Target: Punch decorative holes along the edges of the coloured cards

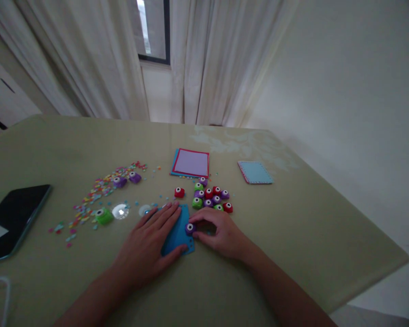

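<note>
My left hand lies flat, fingers stretched, over a blue sheet of paper and presses it to the table. Small holes show along the sheet's right edge. At that edge my right hand grips a small purple craft punch between thumb and fingers; a star mark is on its round top. Whether the paper sits inside the punch's slot, I cannot tell. Just beyond my right hand is a cluster of red, green and purple punches. A single red punch stands left of them.
Coloured confetti is scattered on the left, with two purple punches and a green punch. Clear round discs lie nearby. Stacked paper squares and a light blue stack lie farther back. A black tablet is at far left.
</note>
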Demonstrator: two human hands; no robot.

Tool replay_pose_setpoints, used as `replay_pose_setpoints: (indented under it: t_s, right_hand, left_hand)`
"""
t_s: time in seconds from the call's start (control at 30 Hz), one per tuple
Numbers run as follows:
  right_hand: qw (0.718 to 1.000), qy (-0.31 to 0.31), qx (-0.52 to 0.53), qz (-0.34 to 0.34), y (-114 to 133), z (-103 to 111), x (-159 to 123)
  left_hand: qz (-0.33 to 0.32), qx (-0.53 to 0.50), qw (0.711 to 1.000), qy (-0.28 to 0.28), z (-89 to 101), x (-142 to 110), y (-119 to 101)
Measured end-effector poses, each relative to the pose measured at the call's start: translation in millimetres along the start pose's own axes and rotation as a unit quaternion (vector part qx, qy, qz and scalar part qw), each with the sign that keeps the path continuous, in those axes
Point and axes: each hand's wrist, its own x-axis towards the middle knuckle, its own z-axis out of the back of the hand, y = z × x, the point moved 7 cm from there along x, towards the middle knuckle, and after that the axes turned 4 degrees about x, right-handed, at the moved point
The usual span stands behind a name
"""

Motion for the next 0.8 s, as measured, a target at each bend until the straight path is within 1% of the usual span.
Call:
replay_pose_setpoints:
  t_s: [0.13,0.23,0.3,0.4,0.47,0.5,0.53,0.57,0.7,0.8]
  right_hand:
    - [1.0,-0.003,0.012,-0.02,-4,-1,-1]
    - [0.999,-0.003,0.034,-0.029,-7,-1,-3]
    - [0.998,-0.005,0.051,-0.034,-9,0,-4]
    - [0.997,-0.016,0.069,-0.041,-10,2,-4]
    - [0.996,-0.032,0.078,-0.035,-10,3,-3]
    - [0.995,-0.044,0.087,-0.03,-10,5,-2]
    - [0.993,-0.062,0.099,-0.025,-10,6,-2]
    - [0.99,-0.085,0.113,-0.023,-11,9,-1]
    - [0.963,-0.205,0.171,-0.032,-19,25,-2]
    - [0.941,-0.268,0.205,-0.038,-24,37,-3]
  left_hand:
    - [0.002,-0.004,1.0,0.003,-1.0,0,1]
    - [0.001,-0.014,1.0,-0.007,3.4,0,0]
    - [0.014,-0.031,0.999,-0.03,11.9,1,0]
    - [0.055,-0.073,0.992,-0.087,33.2,11,-3]
    - [0.075,-0.088,0.987,-0.114,47.4,26,-9]
    - [0.075,-0.082,0.987,-0.118,53.1,35,-14]
    - [0.074,-0.066,0.99,-0.101,55.1,47,-19]
    - [0.071,-0.055,0.991,-0.095,57.6,60,-24]
    - [0.077,-0.009,0.993,-0.084,56.1,109,-38]
    - [0.07,0.027,0.994,-0.082,46.7,133,-49]
